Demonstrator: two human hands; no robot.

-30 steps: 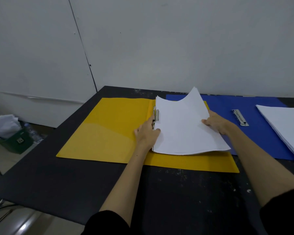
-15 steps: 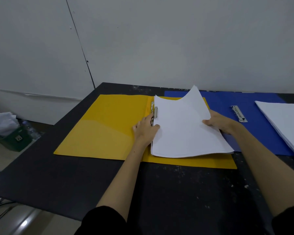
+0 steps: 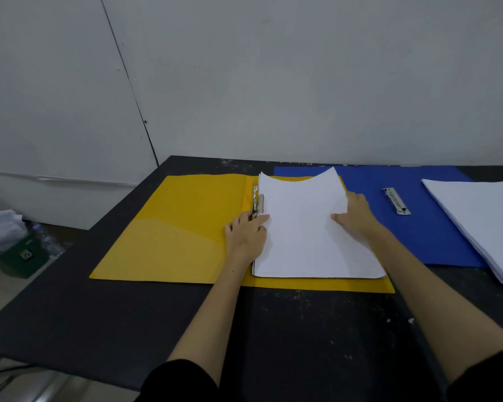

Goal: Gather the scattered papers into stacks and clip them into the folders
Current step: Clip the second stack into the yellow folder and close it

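A dark worktop (image 3: 302, 329) stands against a pale wall, seen from above by the person working at it. Near the far edge, toward the left corner, a yellow folder (image 3: 174, 227) lies open and flat. A stack of white paper (image 3: 302, 236) rests on its right half, with the far right corner of the sheets lifted and curling. The left hand (image 3: 246, 235) lies at the stack's left edge beside the folder's metal clip (image 3: 259, 203), fingers fairly straight and touching the clip's near end and the paper. The right hand (image 3: 353, 217) grips the stack's right edge, thumb on top. Whether the clip already bites the paper cannot be told. Along the far edge toward the right, a blue folder (image 3: 436, 224) lies open with its own clip (image 3: 397, 201) bare, and a second stack of paper (image 3: 482, 221) lies partly on it near the right edge, not yet clipped. The papers appear gathered; clipping seems under way on the first folder, with the second left to do.
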